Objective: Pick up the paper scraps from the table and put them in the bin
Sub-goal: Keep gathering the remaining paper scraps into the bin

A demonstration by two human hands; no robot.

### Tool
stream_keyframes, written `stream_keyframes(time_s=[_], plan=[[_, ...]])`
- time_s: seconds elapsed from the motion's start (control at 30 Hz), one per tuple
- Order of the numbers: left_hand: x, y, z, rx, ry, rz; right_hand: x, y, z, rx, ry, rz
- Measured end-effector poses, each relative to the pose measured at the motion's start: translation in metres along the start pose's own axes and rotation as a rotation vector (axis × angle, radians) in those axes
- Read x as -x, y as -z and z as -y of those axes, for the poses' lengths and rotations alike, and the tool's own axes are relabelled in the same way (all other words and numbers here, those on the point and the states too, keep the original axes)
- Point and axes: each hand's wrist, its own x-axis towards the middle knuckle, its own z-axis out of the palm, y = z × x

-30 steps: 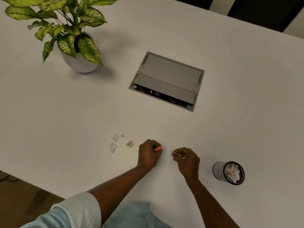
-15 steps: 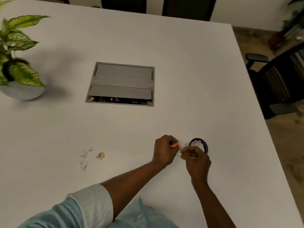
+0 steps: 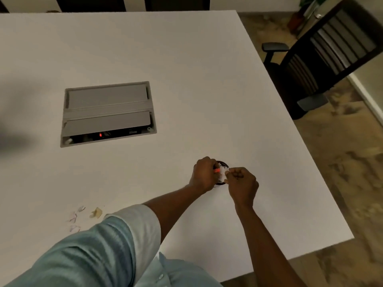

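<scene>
Paper scraps lying on white table: small cluster of pale bits at near left, just beside the person's light-blue sleeve, with one tan scrap on the cluster's right side. They are blurred, so the count is unclear. Bin is a small round dark-rimmed cup standing on the table right of centre, well apart from the cluster and mostly hidden by both hands. White crumpled paper shows inside it. Left hand is over the bin's left rim, fingers curled, grip closed round an orange scrap whose end pokes out over the bin opening. Right hand is at the bin's right rim, fingers curled into a fist, grip tight, thumb and forefinger pinching a white scrap at the bin's edge; this one is hard to separate from the paper already inside. Hands are close together with the bin between them; cannot tell if they touch. Grey cable box is set into the table, far and left of the hands, with a red light in its dark near slot. Black chair stands off the table's far right edge on a patterned floor.
</scene>
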Motion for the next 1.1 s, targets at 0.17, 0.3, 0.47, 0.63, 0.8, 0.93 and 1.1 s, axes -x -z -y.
stream_keyframes(time_s=[0.17, 0.3, 0.47, 0.63, 0.8, 0.93, 1.1], plan=[[0.0, -0.005, 0.007, -0.112, -0.136, 0.087, 0.001, -0.001, -0.002, 0.093, 0.094, 0.004], [0.006, 0.002, 0.013, -0.099, -0.214, 0.093, 0.004, 0.0, 0.0, 0.126, 0.195, 0.011], [0.024, 0.01, 0.03, -0.094, -0.176, -0.085, 0.01, 0.0, -0.002, 0.252, 0.338, 0.04], [0.05, 0.02, 0.071, -0.25, -0.069, -0.109, 0.027, -0.003, -0.014, 0.499, 0.484, 0.084], [0.086, 0.026, 0.116, -0.529, -0.072, 0.138, 0.034, -0.014, -0.03, 0.81, 0.628, 0.179], [0.111, 0.021, 0.14, -0.672, -0.069, 0.32, 0.037, -0.022, -0.046, 0.921, 0.659, 0.279], [0.126, 0.016, 0.152, -0.674, -0.026, 0.4, 0.034, -0.027, -0.048, 0.986, 0.618, 0.276]])
